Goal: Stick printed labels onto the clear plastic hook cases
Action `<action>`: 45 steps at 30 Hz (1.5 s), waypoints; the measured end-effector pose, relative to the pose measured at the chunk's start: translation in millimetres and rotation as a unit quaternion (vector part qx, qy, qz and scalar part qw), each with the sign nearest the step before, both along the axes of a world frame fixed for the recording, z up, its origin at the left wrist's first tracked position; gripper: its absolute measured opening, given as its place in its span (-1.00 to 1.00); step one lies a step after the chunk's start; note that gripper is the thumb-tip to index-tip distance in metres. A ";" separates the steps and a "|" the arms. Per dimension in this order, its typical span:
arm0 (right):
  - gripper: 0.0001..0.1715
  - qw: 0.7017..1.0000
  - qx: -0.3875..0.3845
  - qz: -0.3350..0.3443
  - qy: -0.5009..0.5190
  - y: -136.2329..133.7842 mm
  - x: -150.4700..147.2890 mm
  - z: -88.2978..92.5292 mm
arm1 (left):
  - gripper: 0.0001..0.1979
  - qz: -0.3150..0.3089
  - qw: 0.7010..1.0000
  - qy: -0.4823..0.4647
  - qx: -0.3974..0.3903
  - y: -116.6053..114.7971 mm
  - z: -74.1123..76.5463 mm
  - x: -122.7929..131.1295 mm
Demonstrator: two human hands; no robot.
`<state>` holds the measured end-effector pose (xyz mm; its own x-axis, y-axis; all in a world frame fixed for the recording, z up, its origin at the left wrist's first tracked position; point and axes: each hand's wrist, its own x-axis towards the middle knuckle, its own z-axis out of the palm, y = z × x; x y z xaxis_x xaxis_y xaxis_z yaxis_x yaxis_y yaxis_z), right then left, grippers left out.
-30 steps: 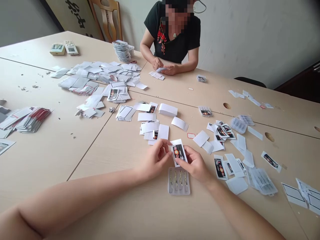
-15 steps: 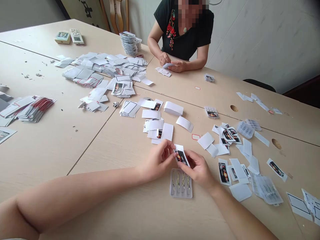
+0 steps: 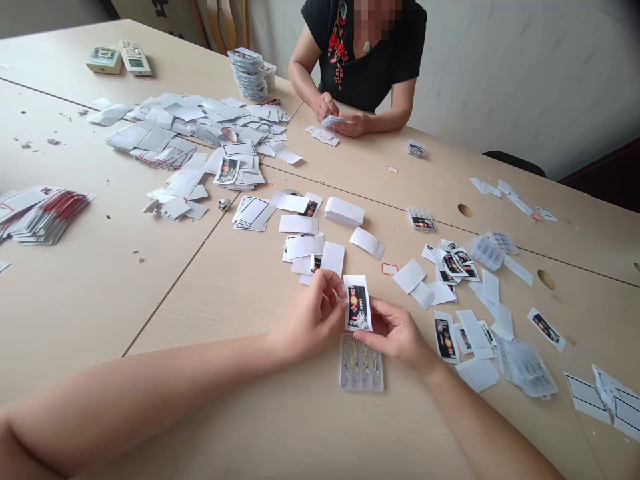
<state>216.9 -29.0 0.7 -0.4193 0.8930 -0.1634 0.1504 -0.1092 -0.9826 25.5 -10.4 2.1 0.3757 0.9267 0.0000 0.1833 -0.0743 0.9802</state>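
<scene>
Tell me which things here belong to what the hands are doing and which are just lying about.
In use: printed card, held between left hand and right hand; clear tray just below them.
Lying about: two remotes; stack of packs; heap of white cards; red-edged pile.

Head view, down over table (image 3: 150,280)

Wearer: 2 arms in view. L hand (image 3: 313,320) bare, L forearm (image 3: 165,387) bare up to elbow at frame edge. R hand (image 3: 396,335) bare, R forearm (image 3: 480,427) bare too. Slim fingers; nail detail too small to tell.
</scene>
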 end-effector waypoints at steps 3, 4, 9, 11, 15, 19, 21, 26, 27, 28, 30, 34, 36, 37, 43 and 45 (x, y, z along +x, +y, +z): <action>-0.53 0.998 -0.036 -0.014 0.046 3.1 1.4 0.0 | -0.79 -0.023 0.997 0.061 0.041 -2.0 3.2 -3.2; -0.53 0.997 -0.044 -0.018 0.054 4.0 2.0 -0.6 | -0.75 -0.036 0.995 0.073 0.061 -2.4 4.6 -4.2; -0.45 0.992 -0.077 -0.047 0.086 6.0 4.6 -3.5 | -0.67 -0.075 0.989 0.083 0.093 -2.8 10.1 -6.7; -0.51 0.987 -0.095 -0.070 0.111 6.2 5.2 -3.7 | -0.70 -0.078 0.989 0.084 0.096 -2.5 10.8 -6.8; -0.54 0.990 -0.088 -0.072 0.088 6.8 6.6 -1.6 | -0.73 -0.074 0.988 0.085 0.104 -1.3 10.5 -6.3; -0.58 0.996 -0.051 -0.052 0.050 6.6 8.0 0.2 | -0.74 -0.074 0.989 0.068 0.107 -0.2 9.3 -5.6; -0.59 0.997 -0.043 -0.045 0.046 6.2 8.4 0.5 | -0.80 -0.079 0.989 0.059 0.112 0.4 9.0 -5.2; -0.58 0.997 -0.047 -0.029 0.058 6.2 8.7 2.5 | -0.96 -0.083 0.989 0.049 0.112 2.6 9.3 -4.5; -0.58 0.996 -0.048 -0.028 0.064 6.4 8.7 3.0 | -0.96 -0.086 0.989 0.046 0.108 3.0 9.2 -4.5; -0.59 0.996 -0.049 -0.028 0.072 6.5 8.8 3.2 | -0.96 -0.090 0.990 0.042 0.103 3.5 9.0 -4.6; -0.61 0.994 -0.054 -0.029 0.093 6.5 9.1 3.1 | -0.96 -0.094 0.991 0.036 0.093 4.1 8.2 -4.9; -0.70 0.993 -0.065 -0.027 0.098 6.2 10.1 1.4 | -0.95 -0.084 0.994 0.030 0.070 4.6 6.8 -4.8; -0.75 0.994 -0.059 -0.024 0.090 6.5 10.2 1.2 | -0.94 -0.082 0.994 0.026 0.061 4.7 6.8 -4.8; -0.77 0.995 -0.052 -0.022 0.085 6.8 10.1 1.5 | -0.94 -0.082 0.995 0.025 0.058 4.8 7.0 -4.8; -0.87 0.999 0.002 0.007 0.031 7.7 7.9 3.4 | -0.95 -0.085 0.993 0.036 0.074 5.5 7.4 -5.0; -0.86 1.000 0.015 0.015 0.014 6.8 7.3 3.3 | -0.95 -0.089 0.991 0.045 0.089 5.1 7.9 -4.7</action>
<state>224.2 -22.2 4.0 -0.4503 0.8842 -0.1239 0.1250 -0.0749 -0.9893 20.7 -5.2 10.0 0.5399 0.8336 0.1170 0.2379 -0.2844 0.9287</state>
